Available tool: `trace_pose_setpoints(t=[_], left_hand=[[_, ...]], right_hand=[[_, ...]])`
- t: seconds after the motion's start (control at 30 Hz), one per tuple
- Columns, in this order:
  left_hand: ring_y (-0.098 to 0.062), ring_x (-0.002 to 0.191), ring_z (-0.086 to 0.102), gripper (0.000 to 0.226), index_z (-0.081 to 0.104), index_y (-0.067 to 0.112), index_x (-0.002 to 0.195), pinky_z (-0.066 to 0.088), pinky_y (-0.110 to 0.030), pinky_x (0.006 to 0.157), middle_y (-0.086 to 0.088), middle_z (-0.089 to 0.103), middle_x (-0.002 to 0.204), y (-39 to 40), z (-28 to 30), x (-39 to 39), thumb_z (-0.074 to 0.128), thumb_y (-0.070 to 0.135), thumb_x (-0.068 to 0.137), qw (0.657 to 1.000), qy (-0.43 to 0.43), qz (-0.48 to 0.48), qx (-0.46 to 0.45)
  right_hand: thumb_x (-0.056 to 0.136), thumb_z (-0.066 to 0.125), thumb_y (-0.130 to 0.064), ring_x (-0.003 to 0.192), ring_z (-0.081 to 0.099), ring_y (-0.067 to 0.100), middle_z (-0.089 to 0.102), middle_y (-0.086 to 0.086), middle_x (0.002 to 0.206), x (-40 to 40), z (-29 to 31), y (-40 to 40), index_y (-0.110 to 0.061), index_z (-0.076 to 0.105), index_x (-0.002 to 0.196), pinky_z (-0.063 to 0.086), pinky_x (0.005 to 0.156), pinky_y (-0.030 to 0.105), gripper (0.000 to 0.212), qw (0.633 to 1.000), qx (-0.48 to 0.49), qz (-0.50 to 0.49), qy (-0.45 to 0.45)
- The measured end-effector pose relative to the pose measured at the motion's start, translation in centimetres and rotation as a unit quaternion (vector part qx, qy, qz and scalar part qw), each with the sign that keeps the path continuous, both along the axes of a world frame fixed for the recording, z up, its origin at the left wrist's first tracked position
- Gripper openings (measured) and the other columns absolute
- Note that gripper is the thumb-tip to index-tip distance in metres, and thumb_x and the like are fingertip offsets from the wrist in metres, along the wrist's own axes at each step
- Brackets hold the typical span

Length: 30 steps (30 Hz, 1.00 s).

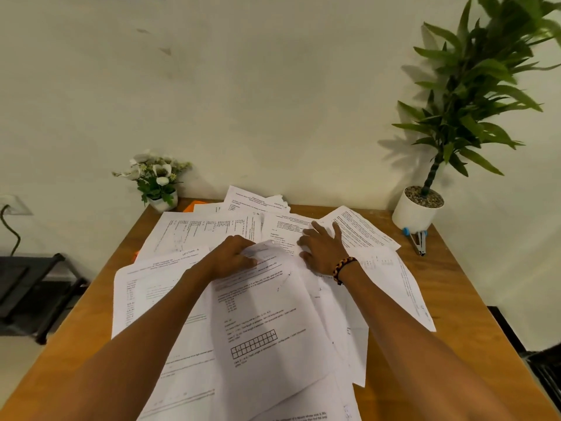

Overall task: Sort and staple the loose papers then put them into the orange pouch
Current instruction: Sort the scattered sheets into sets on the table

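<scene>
Paper covers nearly all of the desk: the loose papers lie in a shallow, fanned drift, sheets overlapping at every angle. Your left hand has its fingers curled round the top edge of one printed sheet, lifting that edge off the pile. Your right hand lies flat with straight, spread fingers, pressing the sheets beneath it and holding nothing.

Expect these sheets to be light, limp and slick against one another (a sideways tug probably drags its neighbours along). Take each by a free edge or corner, as your left hand does, and keep the flat hand on the pile as an anchor. They likely crease if you grab them mid-page.

The orange pouch shows only as an orange corner under the far papers, so it must be dug out. The stapler lies near the white plant pot, well apart from both hands.
</scene>
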<state>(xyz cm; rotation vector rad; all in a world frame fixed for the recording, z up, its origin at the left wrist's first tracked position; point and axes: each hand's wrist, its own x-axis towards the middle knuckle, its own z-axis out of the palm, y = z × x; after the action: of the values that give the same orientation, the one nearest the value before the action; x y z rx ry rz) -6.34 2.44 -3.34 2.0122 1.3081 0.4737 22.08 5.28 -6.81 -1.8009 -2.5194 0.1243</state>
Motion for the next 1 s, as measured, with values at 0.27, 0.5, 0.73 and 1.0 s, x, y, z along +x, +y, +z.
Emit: trace_pose_setpoints(t=[0.27,0.5,0.73,1.0], left_hand=[[-0.012,0.051,0.05,0.035,0.064,0.005,0.06,0.036,-0.032,0.058,0.001,0.055,0.052,-1.0,-0.4,-4.7,0.066,0.039,0.071,0.997,-0.044,0.068,-0.005],[-0.013,0.053,0.057,0.02,0.064,0.025,0.059,0.038,-0.024,0.055,0.014,0.062,0.055,-2.7,-2.1,-7.5,0.062,0.038,0.074,0.997,0.047,0.056,0.009],[-0.023,0.057,0.061,0.028,0.069,0.015,0.068,0.04,-0.028,0.054,-0.001,0.065,0.061,-3.2,-3.7,-8.2,0.06,0.04,0.077,0.996,0.078,0.046,0.011],[-0.018,0.059,0.061,0.027,0.068,0.02,0.07,0.045,-0.034,0.059,0.004,0.066,0.065,-2.8,-2.3,-6.2,0.061,0.046,0.076,0.998,0.027,0.034,0.038]], right_hand=[[0.095,0.057,-0.024,0.113,0.045,0.031,0.056,0.004,0.109,-4.8,0.0,-1.0,-0.023,0.067,0.108,0.037,0.09,0.044,0.016,0.985,-0.035,0.014,0.166],[0.07,0.08,-0.064,0.102,0.042,0.021,0.051,0.0,0.106,-6.3,0.3,-1.3,-0.027,0.057,0.113,0.039,0.084,0.04,0.061,0.976,-0.131,0.028,0.171],[0.07,0.083,-0.057,0.103,0.046,0.026,0.055,0.0,0.1,-5.5,-0.1,-0.7,-0.022,0.052,0.114,0.043,0.087,0.042,0.064,0.976,-0.137,0.016,0.169],[0.09,0.075,-0.021,0.071,0.055,0.013,0.063,0.01,0.084,-1.7,1.4,-1.7,-0.012,0.06,0.11,0.045,0.07,0.028,0.026,0.942,-0.126,-0.013,0.31]])
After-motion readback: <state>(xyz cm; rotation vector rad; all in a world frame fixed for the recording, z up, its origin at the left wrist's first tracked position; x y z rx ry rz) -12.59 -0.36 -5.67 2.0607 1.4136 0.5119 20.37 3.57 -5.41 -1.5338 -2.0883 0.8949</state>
